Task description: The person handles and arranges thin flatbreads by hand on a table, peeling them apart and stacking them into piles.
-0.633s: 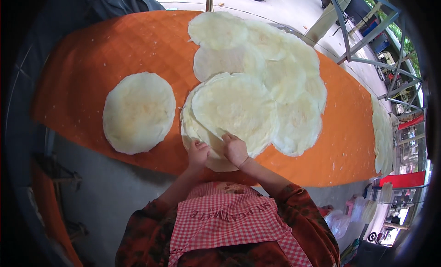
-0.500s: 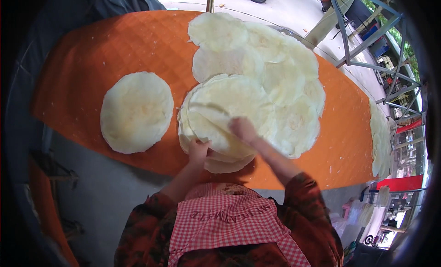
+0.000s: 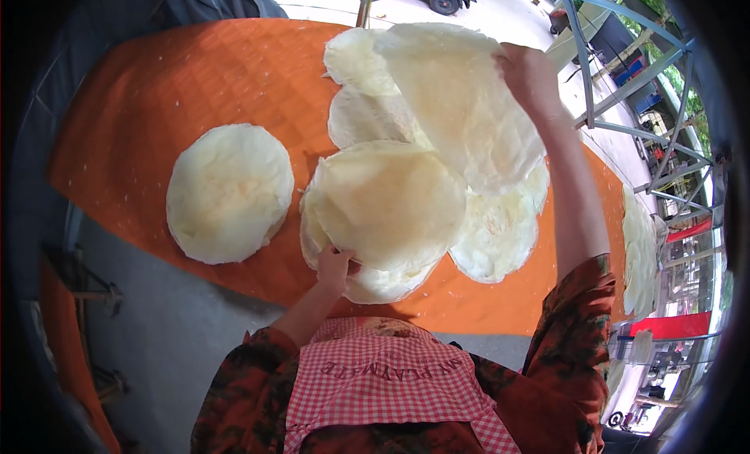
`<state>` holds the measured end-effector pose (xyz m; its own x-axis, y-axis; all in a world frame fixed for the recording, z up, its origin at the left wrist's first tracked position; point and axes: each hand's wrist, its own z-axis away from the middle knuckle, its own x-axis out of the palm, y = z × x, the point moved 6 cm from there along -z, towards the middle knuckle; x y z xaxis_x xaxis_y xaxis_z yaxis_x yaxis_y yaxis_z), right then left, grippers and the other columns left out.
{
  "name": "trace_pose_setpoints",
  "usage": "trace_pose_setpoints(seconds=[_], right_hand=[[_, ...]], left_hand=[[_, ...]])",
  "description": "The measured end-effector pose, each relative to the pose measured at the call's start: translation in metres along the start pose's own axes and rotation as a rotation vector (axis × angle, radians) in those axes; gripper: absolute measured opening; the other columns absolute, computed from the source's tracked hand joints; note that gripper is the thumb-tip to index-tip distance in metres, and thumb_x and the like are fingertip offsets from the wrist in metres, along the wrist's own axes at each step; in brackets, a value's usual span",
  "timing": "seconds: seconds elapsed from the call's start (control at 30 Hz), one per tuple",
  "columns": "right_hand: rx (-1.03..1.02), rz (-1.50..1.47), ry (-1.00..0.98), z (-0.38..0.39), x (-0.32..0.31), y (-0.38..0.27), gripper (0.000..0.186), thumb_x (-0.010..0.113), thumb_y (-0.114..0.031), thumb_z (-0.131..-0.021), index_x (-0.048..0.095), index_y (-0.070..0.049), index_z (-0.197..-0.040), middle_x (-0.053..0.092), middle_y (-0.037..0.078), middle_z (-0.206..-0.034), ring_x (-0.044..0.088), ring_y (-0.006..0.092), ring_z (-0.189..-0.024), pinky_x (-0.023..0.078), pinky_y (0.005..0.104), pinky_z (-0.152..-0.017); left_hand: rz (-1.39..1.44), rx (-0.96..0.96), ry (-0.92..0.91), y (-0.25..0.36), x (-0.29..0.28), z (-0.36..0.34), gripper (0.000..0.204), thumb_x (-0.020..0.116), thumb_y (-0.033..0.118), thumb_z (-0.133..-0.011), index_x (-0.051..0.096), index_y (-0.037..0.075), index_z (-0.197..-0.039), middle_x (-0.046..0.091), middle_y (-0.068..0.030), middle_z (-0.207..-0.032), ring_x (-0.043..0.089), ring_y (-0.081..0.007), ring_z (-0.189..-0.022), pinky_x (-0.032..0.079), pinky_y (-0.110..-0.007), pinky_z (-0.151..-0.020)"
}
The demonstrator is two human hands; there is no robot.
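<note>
- Notably, the right hand was closed, thumb against fingers, on the right-hand edge of a large round sheet at the upper right of the worktop.
- The right arm was stretched well forward, its patterned sleeve ending near the elbow.
- The left hand lay with bent fingers at the near left edge of the central stack, touching it; whether the fingertips pinched a sheet could not be told.
- The gripped sheet was thin, pale cream and slightly translucent, with a faintly tan middle and an uneven rim; it sloped across the overlapping sheets and covered much of them. How much of it was raised clear could not be told.
- The central stack stood directly before the person, its layers out of line, so that lower rims showed at the left and near sides. Its top sheet was smooth and yellowish, partly in shade.
- A separate round pile, similar in colour, lay to the left, apart from the central stack.
- All of these rested on an orange cover, dotted with small pale flakes.
- A red-and-white checked apron appeared below, beyond the cover's near edge.
</note>
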<state>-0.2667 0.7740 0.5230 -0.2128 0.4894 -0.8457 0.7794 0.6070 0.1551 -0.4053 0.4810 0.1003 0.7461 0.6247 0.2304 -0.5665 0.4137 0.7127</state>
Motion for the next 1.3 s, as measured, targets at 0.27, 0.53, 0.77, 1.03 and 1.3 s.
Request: trace_pose_setpoints(seconds=[0.27,0.53,0.77,1.03,1.3], right_hand=[[0.092,-0.028,0.031,-0.043,-0.010,0.085,0.020,0.053,-0.018,-0.081,0.069,-0.012,-0.090,0.066,0.017,-0.085,0.063,0.0349,-0.081,0.049,0.0448,-0.073],[-0.180,-0.159,-0.128,0.167,0.056,-0.109,0.029,0.054,-0.004,-0.073,0.064,-0.011,-0.099,0.063,0.006,-0.090,0.061,0.0219,-0.082,0.049,0.0371,-0.065],[-0.111,-0.409,-0.388,0.311,0.159,-0.179,0.038,0.055,-0.007,-0.071,0.057,-0.006,-0.108,0.058,0.008,-0.109,0.056,0.0252,-0.097,0.047,0.0391,-0.069],[-0.047,-0.405,-0.509,0.335,0.144,-0.208,0.050,0.060,-0.028,-0.084,0.047,-0.003,-0.125,0.048,0.015,-0.129,0.046,0.0329,-0.116,0.043,0.0444,-0.086],[-0.022,-0.577,-0.372,0.341,0.144,-0.195,0.051,0.062,-0.027,-0.079,0.051,-0.001,-0.121,0.049,0.016,-0.128,0.046,0.0325,-0.115,0.041,0.0451,-0.088]], left_hand=[[-0.003,-0.081,-0.052,0.006,0.007,0.034,0.025,0.058,0.001,-0.077,0.052,-0.007,-0.101,0.062,-0.0165,-0.076,0.064,-0.0244,-0.053,0.055,-0.031,-0.044],[0.136,-0.120,-0.146,-0.022,0.002,0.036,0.033,0.058,0.005,-0.081,0.048,-0.004,-0.111,0.062,-0.0180,-0.090,0.065,-0.0273,-0.065,0.058,-0.034,-0.053],[0.114,-0.075,-0.212,-0.027,0.006,0.028,0.032,0.057,0.005,-0.082,0.048,-0.002,-0.112,0.062,-0.0150,-0.094,0.065,-0.0258,-0.069,0.057,-0.032,-0.054],[0.164,-0.067,-0.278,-0.010,0.017,0.042,0.028,0.055,0.006,-0.084,0.048,-0.002,-0.109,0.061,-0.0135,-0.093,0.064,-0.0226,-0.073,0.058,-0.031,-0.060],[0.176,-0.061,-0.331,-0.019,0.013,0.039,0.031,0.056,0.008,-0.085,0.045,0.001,-0.114,0.059,-0.0132,-0.097,0.065,-0.0231,-0.077,0.057,-0.032,-0.064]])
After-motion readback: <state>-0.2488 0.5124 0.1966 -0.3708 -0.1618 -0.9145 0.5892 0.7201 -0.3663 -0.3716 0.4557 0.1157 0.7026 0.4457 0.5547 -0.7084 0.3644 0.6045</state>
